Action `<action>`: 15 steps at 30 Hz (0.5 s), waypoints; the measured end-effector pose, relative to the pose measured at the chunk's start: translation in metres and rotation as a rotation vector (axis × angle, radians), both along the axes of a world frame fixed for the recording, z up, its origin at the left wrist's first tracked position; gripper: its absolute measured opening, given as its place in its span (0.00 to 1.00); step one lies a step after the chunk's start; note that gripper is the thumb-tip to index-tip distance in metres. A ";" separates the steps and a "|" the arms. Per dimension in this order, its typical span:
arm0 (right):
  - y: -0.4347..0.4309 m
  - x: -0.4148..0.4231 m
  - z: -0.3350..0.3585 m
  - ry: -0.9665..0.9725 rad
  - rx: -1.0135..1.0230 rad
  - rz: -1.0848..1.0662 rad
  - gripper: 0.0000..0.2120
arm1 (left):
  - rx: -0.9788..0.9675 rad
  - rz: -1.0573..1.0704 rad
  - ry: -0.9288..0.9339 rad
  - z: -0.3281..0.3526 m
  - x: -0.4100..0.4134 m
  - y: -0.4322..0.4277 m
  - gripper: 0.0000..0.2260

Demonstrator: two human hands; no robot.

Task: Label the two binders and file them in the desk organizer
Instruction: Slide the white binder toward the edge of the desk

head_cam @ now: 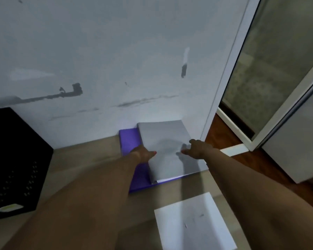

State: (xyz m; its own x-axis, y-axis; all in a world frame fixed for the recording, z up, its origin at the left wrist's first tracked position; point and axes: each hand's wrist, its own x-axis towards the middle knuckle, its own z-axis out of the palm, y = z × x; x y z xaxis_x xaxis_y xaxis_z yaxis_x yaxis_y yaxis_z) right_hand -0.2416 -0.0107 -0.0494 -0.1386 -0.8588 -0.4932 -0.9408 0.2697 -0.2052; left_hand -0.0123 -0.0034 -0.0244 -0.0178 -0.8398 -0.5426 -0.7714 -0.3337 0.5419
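Right now both hands reach, fingers spread and holding nothing, the left hand [143,152] and right hand [197,147] over the grey binder [167,141] stacked on the purple binder [129,139] against the wall [116,51]; I'd grip both side edges and draw it back over the open desk [79,159], short of the paper sheet [193,222].

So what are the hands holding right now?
Nothing is clearly held. The left hand and right hand reach with open fingers to the grey binder's cover; it lies on the purple binder.
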 end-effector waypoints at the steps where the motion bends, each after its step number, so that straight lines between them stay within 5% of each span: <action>1: 0.003 -0.006 -0.004 -0.011 0.016 -0.021 0.39 | 0.019 0.032 0.022 -0.014 -0.003 -0.004 0.30; 15: -0.007 -0.041 -0.074 -0.244 0.080 -0.371 0.26 | 0.137 0.638 0.384 -0.076 -0.025 -0.023 0.33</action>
State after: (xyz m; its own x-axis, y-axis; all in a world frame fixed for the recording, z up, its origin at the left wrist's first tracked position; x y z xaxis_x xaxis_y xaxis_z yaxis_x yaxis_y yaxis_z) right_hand -0.2822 -0.0181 -0.1230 -0.3011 -0.7305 -0.6129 -0.7039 0.6039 -0.3739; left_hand -0.0373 -0.0262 -0.1001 0.2402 -0.6760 -0.6967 -0.1717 -0.7359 0.6549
